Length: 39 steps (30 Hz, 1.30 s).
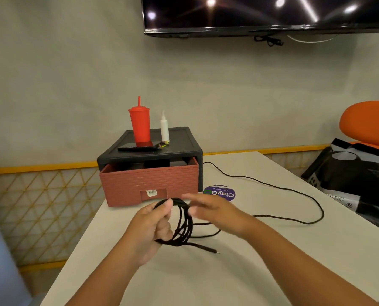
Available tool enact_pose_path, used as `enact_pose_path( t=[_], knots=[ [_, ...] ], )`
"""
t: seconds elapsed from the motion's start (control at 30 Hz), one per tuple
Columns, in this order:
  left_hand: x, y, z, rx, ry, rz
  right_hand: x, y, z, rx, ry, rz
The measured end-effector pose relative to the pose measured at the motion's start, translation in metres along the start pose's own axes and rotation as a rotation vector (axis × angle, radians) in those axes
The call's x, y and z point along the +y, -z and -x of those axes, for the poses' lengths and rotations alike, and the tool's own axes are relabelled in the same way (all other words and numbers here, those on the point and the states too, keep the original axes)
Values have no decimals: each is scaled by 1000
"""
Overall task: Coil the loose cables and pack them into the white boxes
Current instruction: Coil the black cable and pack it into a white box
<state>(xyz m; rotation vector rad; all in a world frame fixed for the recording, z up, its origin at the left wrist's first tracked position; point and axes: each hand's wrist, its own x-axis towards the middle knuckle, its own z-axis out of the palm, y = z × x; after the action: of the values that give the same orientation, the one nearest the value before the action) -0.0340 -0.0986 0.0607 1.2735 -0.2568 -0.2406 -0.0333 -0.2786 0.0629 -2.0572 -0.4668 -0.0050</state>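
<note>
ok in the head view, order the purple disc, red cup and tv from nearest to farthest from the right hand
1. purple disc, on the table just behind the right hand
2. red cup, on the black cabinet, back left
3. tv, on the wall beyond

The cable (182, 224) was a thin black cord, partly wound into a few upright loops pinched between the thumb and fingers (164, 227) of the left hand (150, 226). Its short end, with a bare metal tip, lay just below and right of those fingers. The unwound length trailed under the blurred right hand (215, 214) and away in a wide curve to the right.
</note>
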Motion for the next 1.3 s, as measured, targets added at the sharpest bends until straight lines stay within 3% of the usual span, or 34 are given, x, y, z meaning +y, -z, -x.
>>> enact_pose_path(
  t=[0.1, 0.27, 0.4, 0.53, 0.73, 1.0, 1.3],
  knots=[
    [5, -4, 6, -10, 3, 159, -12, -25, 2, 58, 87, 80],
    [1, -5, 18, -50, 32, 188, -18, -43, 5, 142, 119, 120],
    [-3, -5, 24, -87, 16, 163, -23, -45, 4, 249, 147, -3],
    [0, -9, 25, -18, 3, 154, -26, -37, -1, 336, 51, -86],
    [6, -8, 31, -57, 67, 211, -29, -28, -4, 233, 36, 109],
    [9, -4, 38, -280, 183, 349, -24, -27, 9, -55, 38, -209],
    [13, -14, 38, -159, 129, 358, -28, -36, 8, 114, 36, -479]
  ],
)
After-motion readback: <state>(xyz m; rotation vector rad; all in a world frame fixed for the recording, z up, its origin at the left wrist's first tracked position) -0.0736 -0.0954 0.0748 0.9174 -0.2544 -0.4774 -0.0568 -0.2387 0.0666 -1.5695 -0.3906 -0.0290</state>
